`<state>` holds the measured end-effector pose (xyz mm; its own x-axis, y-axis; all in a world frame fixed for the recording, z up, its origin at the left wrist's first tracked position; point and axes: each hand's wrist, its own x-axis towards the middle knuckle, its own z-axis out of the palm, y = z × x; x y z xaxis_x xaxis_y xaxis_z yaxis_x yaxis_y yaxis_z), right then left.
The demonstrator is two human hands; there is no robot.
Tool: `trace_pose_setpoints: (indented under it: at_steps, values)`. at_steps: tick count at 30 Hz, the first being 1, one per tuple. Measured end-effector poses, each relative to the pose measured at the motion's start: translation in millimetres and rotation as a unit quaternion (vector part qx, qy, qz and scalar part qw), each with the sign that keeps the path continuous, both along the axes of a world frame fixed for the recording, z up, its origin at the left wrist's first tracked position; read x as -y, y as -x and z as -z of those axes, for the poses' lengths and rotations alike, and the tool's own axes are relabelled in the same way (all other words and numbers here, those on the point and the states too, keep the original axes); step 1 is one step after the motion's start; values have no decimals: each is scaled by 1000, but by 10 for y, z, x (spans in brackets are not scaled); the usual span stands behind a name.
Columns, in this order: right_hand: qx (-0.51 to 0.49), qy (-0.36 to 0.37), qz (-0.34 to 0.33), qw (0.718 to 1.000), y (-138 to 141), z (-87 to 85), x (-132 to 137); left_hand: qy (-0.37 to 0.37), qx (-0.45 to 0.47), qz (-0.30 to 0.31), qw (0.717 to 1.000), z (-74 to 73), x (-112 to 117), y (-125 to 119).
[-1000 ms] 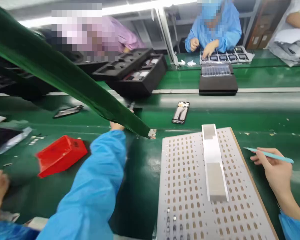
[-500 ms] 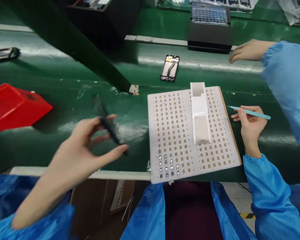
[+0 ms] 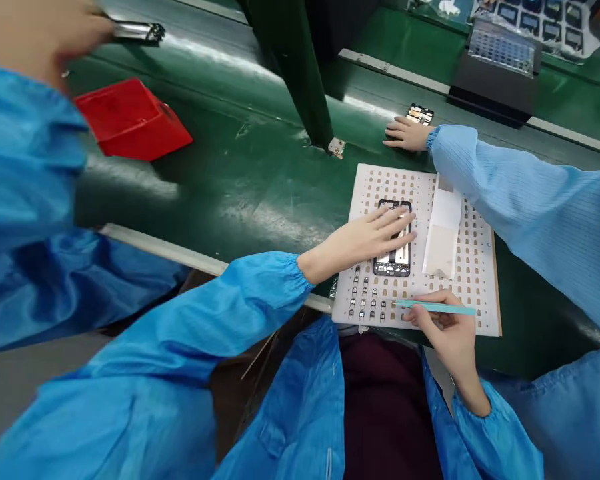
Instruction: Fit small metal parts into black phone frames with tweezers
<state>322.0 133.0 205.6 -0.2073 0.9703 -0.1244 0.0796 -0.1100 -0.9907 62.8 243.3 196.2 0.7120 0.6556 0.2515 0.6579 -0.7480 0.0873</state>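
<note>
My left hand [image 3: 367, 239] lies flat, fingers spread, over a black phone frame [image 3: 393, 268] on the white perforated board [image 3: 347, 313]; its fingers hide the middle of the frame. My right hand [image 3: 447, 333] pinches light-blue tweezers [image 3: 440, 307] above the lower part of the board. The tweezer tips point left toward small metal pieces [image 3: 373, 303] set in rows near the lower left corner. Whether the tips hold a piece is too small to tell. A white strip-shaped holder [image 3: 443, 243] rests on the board's right half, partly covered by a co-worker's sleeve.
A co-worker's hand [image 3: 405, 133] from the right touches another phone frame [image 3: 421, 113]. At upper left, another person's hand [image 3: 45, 37] is near a phone part [image 3: 137, 32]. A red bin [image 3: 135, 123], a green post [image 3: 300, 73] and a black box [image 3: 495, 87] stand around.
My left hand has come to the board, and the phone frame now lies there under it. My right hand has brought the tweezers left over the board. The co-worker's arm reaches further left.
</note>
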Motion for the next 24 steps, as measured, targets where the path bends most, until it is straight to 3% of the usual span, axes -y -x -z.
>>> trace_pose_setpoints:
  at_steps: [2,5,10,14,24]
  values:
    - [8,8,-6,1000,109,56,-31,-10,67,-86,994,3,215,48]
    - [30,14,-3,999,218,122,-88,0,190,-200,961,37,662,62]
    - [62,18,-4,998,265,123,-130,49,290,-247,923,241,1257,-54]
    - [55,23,-4,998,261,98,-140,53,304,-246,919,346,1351,-96]
    - [72,28,-3,997,277,98,-150,58,324,-246,912,337,1314,-76]
